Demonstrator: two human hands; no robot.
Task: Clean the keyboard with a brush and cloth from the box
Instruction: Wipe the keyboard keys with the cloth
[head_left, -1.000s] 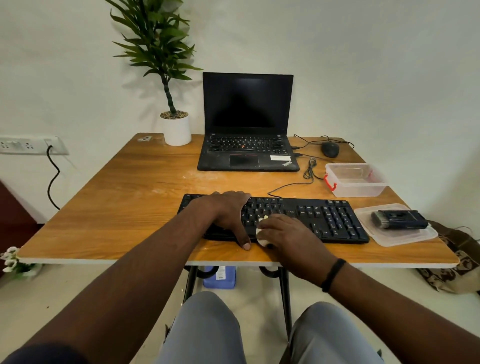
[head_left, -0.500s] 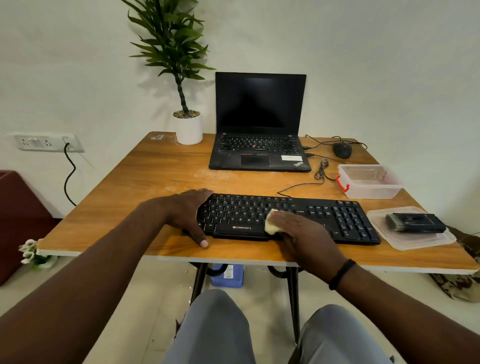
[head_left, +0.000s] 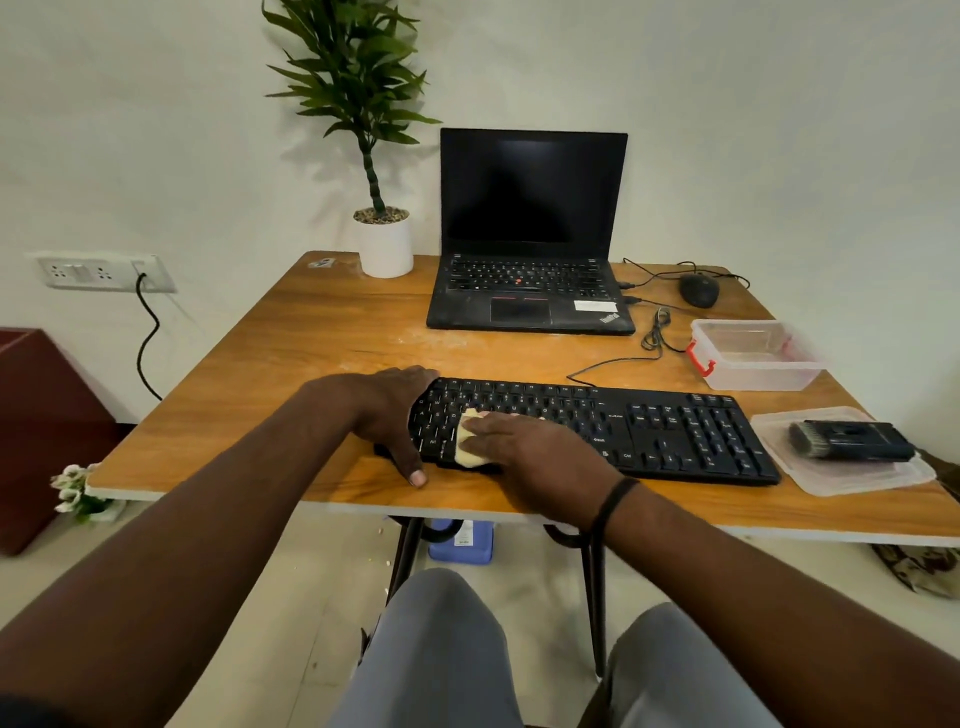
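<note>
A black keyboard (head_left: 675, 436) lies along the front of the wooden table (head_left: 311, 364). My left hand (head_left: 389, 410) holds its left end, fingers at the back edge and thumb along the front edge. My right hand (head_left: 535, 452) lies flat on the left-middle keys and presses a pale yellow cloth (head_left: 467, 447) onto them; only the cloth's left part shows past my fingers. The black brush (head_left: 852, 440) rests on the clear box lid (head_left: 852, 478) to the right of the keyboard. The clear plastic box (head_left: 753, 358) stands open behind the lid.
An open black laptop (head_left: 530, 234) sits at the back centre, with a mouse (head_left: 698, 289) and loose cables to its right. A potted plant (head_left: 384, 249) stands at the back left. The table's front edge runs just below my hands.
My left hand has slid off the keys to the keyboard's left end. My right hand has moved the cloth leftward and back onto the keys.
</note>
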